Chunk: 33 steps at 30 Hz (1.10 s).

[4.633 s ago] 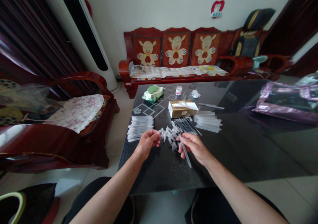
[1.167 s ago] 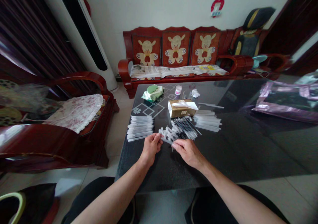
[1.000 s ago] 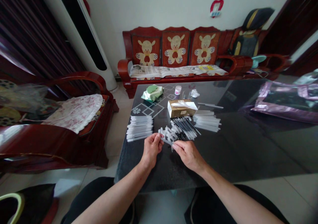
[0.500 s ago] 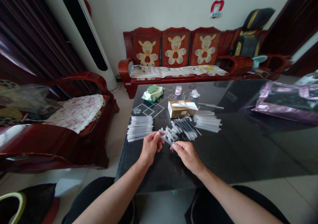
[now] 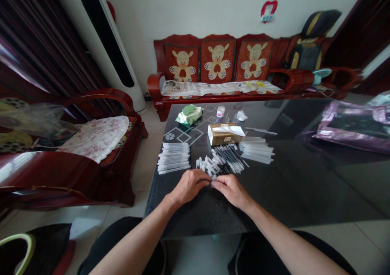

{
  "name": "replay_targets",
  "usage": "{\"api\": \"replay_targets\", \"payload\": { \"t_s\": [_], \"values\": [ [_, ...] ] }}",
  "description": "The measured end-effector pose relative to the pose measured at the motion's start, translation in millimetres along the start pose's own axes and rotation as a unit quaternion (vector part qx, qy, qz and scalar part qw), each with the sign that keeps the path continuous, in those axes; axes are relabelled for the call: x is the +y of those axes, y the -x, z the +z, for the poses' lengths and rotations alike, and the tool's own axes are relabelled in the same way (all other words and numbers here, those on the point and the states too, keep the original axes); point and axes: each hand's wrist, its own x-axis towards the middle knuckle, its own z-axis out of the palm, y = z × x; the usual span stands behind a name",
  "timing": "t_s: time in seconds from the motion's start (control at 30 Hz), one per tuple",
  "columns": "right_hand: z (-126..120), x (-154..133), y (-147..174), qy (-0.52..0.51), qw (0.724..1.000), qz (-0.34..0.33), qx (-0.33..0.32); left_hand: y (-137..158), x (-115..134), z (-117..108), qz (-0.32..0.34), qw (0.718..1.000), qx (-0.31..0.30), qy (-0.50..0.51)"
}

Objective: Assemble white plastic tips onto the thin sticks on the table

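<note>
Fitting, apparently, a mostly hidden pen part (image 5: 214, 177) pinched by left hand (image 5: 189, 185) and right hand (image 5: 230, 187); next needs straight alignment.

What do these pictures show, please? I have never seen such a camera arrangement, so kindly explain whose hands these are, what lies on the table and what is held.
There is no machine here. One camera, worn on a person's head, looks forward and down, so you see that person's own bare left hand and right hand.

On the dark table, from left to right, lie a row of whitish sticks, a heap of small pieces, thin dark rods and pale tubes. Behind them stands a gold tissue box; farther back are a green packet and a small white jar.

The fingertips of both hands come together in front of the heap. Whatever they hold is mostly hidden, so I cannot name it.
</note>
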Motion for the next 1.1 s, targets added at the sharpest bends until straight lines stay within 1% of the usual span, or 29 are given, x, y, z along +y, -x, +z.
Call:
{"api": "replay_targets", "payload": {
  "t_s": [0.1,0.17,0.23,0.27,0.3,0.37,0.47,0.6,0.73,0.83,0.93,1.1],
  "values": [
    [-7,1,0,0.0,0.999,0.016,0.033,2,-15,-15,-0.024,0.998,0.012,-0.061],
    [-12,3,0,0.006,0.998,0.028,0.063,4,-31,-32,-0.076,0.988,0.048,-0.125],
    [-16,5,0,0.015,0.996,0.03,0.08,6,-49,-49,-0.151,0.964,0.104,-0.194],
    [-17,5,0,0.018,0.996,0.028,0.081,7,-58,-56,-0.18,0.951,0.125,-0.22],
    [-17,5,0,0.019,0.996,0.026,0.079,8,-65,-61,-0.196,0.942,0.132,-0.237],
    [-17,5,0,0.02,0.997,0.023,0.072,9,-77,-68,-0.203,0.933,0.134,-0.265],
    [-18,4,1,0.025,0.996,0.023,0.077,9,-84,-70,-0.208,0.925,0.131,-0.288],
    [-26,5,1,0.03,0.994,0.022,0.099,9,-86,-71,-0.22,0.923,0.113,-0.295],
    [-40,11,0,0.038,0.991,0.025,0.129,10,-85,-70,-0.219,0.921,0.106,-0.304],
    [-55,21,-2,0.046,0.984,0.044,0.166,11,-84,-69,-0.214,0.923,0.107,-0.3],
    [-73,34,-2,0.057,0.973,0.06,0.216,11,-84,-68,-0.212,0.925,0.108,-0.296],
    [-108,61,-1,0.106,0.94,0.093,0.31,12,-84,-68,-0.204,0.925,0.111,-0.301]
  ]
}}
